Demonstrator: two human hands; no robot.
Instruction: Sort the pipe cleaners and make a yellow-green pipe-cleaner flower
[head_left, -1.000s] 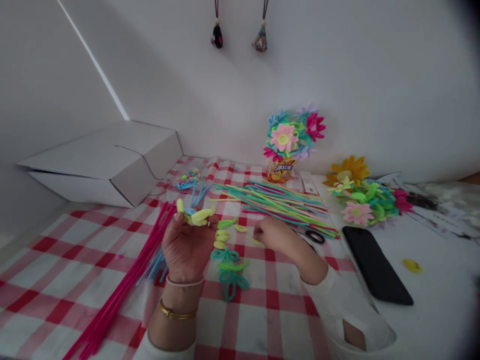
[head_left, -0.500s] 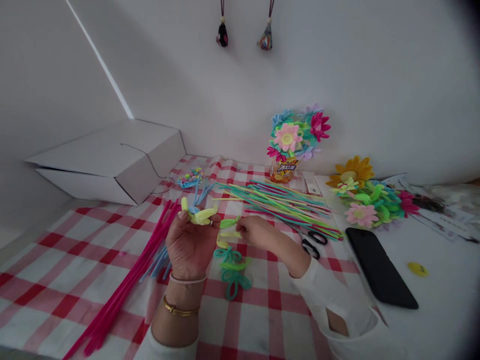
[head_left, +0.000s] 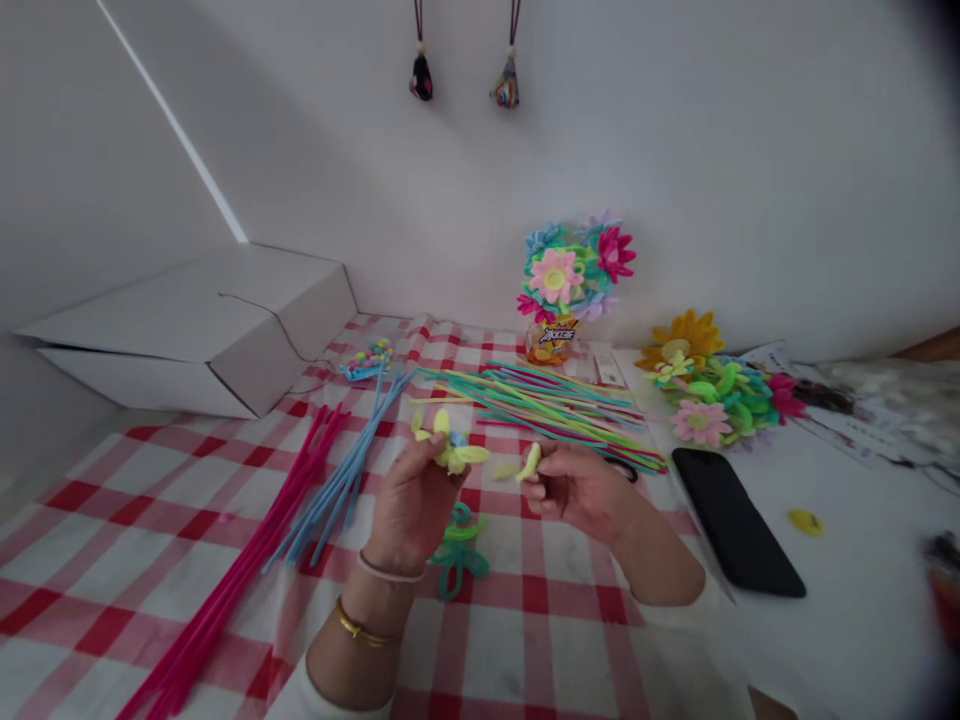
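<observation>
Between the fingers of my left hand (head_left: 420,500) is a pale yellow pipe-cleaner flower (head_left: 459,455) with a blue centre. My right hand (head_left: 581,490) pinches a small bent yellow pipe-cleaner petal (head_left: 530,462), a short gap to the right of the flower. Another pale yellow piece (head_left: 503,471) shows between the two hands; I cannot tell whether it is attached to anything. Below them on the cloth lie looped green pipe-cleaner shapes (head_left: 457,555), partly hidden by my left hand.
Pink (head_left: 247,560) and blue pipe cleaners (head_left: 349,465) lie left; a mixed pile (head_left: 555,405) lies behind my hands. Scissors (head_left: 624,470) are mostly hidden. A phone (head_left: 739,520) and flower bunch (head_left: 720,395) are right. A white box (head_left: 225,320) and flower-filled cup (head_left: 553,340) stand behind.
My left hand has moved right with the yellow flower. My right hand has shifted right and turned, now showing a yellow petal in its fingers. The view has swung slightly right.
</observation>
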